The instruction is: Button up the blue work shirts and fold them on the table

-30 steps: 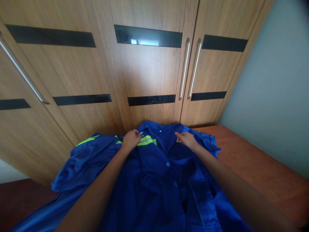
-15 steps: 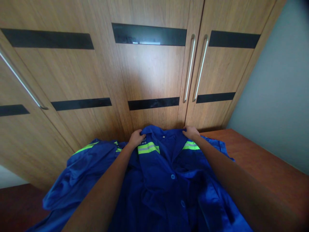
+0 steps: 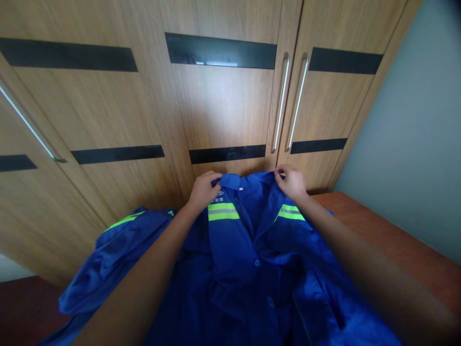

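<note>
A blue work jacket (image 3: 248,269) with yellow-green and grey reflective stripes lies front up across a reddish wooden surface (image 3: 389,240), buttons down its middle. My left hand (image 3: 203,191) is closed on the jacket's left shoulder beside the collar. My right hand (image 3: 292,183) pinches the right shoulder at the collar's other side. Both hands hold the top edge lifted off the surface. The left sleeve (image 3: 108,250) lies bunched to the left.
A wooden wardrobe (image 3: 216,105) with black glossy strips and long metal handles (image 3: 291,103) stands directly behind the surface. A pale grey wall (image 3: 414,144) rises on the right. Dark floor (image 3: 21,307) shows at the lower left.
Both hands moved from the jacket's chest to the shoulders by the collar and raised the top edge toward the wardrobe. Both reflective chest stripes now show.
</note>
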The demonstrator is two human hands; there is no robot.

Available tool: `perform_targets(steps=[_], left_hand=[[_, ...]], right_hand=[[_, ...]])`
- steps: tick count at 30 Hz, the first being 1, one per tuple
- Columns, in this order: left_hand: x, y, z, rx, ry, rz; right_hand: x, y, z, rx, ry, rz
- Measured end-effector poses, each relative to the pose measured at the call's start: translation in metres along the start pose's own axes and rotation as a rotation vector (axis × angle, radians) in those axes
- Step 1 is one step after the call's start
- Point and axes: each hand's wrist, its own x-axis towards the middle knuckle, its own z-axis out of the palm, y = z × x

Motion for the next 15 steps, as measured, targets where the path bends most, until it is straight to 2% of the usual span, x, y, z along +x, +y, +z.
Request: perform_targets(steps=[2, 5, 6, 8, 10, 13, 15], left_hand=[[0.006, 0.023, -0.003, 0.012, -0.024, 0.072], [0.01, 0.051, -0.001, 0.04, -0.13, 0.133], [0.011, 0.057, 0.001, 0.041, -0.167, 0.142], [0.008, 0.058, 0.004, 0.009, -0.22, 0.128], [0.0, 0.046, 0.004, -0.039, -0.201, 0.039], [-0.022, 0.009, -0.001, 0.039, -0.118, -0.272], [-0.04, -0.016, -0.004, 0.191, -0.222, -0.505]], right_hand=[[0.0, -0.024, 0.0, 0.172, -0.071, 0.01], [-0.003, -0.064, 0.008, 0.552, -0.333, 0.183], [-0.004, -0.075, 0.011, 0.638, -0.413, 0.246], [-0.004, -0.089, 0.016, 0.722, -0.477, 0.334], [-0.003, -0.091, 0.018, 0.752, -0.435, 0.39], [-0.002, -0.082, 0.012, 0.809, -0.399, 0.472], [-0.002, -0.073, 0.006, 0.859, -0.399, 0.497]])
